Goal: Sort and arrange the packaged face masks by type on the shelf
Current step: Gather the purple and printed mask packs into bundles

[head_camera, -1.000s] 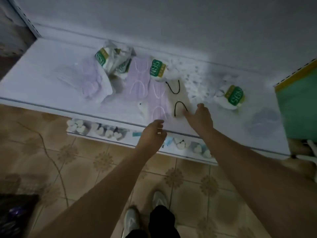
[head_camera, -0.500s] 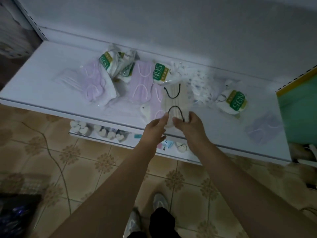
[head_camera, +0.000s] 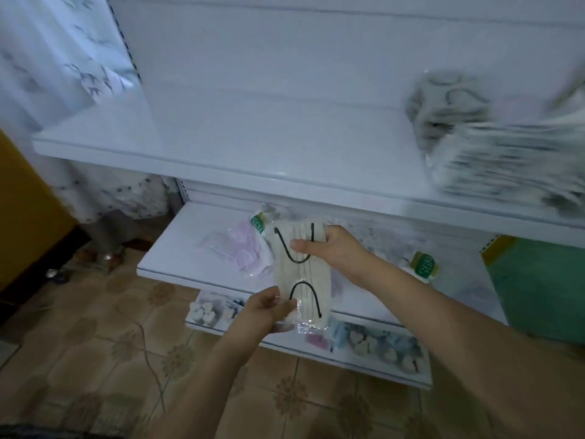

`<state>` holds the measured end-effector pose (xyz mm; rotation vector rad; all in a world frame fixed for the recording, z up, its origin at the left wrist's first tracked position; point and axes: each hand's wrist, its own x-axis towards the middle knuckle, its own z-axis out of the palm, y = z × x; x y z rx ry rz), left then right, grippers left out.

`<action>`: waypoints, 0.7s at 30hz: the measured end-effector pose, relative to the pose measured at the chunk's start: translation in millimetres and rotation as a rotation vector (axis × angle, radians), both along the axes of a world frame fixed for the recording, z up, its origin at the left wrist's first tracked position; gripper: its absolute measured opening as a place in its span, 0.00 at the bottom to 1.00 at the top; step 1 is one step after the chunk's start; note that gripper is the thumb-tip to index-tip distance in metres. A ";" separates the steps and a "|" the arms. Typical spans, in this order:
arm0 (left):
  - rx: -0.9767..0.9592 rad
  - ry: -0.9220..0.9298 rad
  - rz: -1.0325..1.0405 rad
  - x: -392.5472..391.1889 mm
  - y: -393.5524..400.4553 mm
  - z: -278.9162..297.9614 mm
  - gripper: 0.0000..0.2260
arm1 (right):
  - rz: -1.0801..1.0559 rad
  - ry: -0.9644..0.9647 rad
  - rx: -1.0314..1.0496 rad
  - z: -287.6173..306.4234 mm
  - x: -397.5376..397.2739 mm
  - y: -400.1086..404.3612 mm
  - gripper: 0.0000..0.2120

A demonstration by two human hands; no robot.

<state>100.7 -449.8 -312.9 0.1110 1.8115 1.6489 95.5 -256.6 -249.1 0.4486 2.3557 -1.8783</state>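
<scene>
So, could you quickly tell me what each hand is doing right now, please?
Left hand: pinches the lower end of the cream mask pack.
Right hand: grips the pack's upper end.

Dim, bluish light covers the scene, with no clear source; the white upper shelf [head_camera: 240, 144] is brightest and the floor [head_camera: 95, 359] at lower left falls into brown gloom. Strong motion blur smears the stacked packs [head_camera: 493, 153] at upper right, possibly masks. Shelf lines bow toward the edges. Shadows are soft.
</scene>
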 end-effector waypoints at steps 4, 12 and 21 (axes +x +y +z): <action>0.031 0.107 -0.106 -3.9 -3.4 77.6 0.12 | 0.059 0.153 0.164 103.1 5.7 4.5 0.22; 0.188 0.387 -0.204 -20.7 93.9 208.9 0.09 | -0.293 0.404 0.248 231.8 31.5 106.8 0.11; 0.166 0.559 -0.130 -39.3 235.1 236.4 0.22 | -0.425 0.282 0.182 254.2 31.6 239.6 0.09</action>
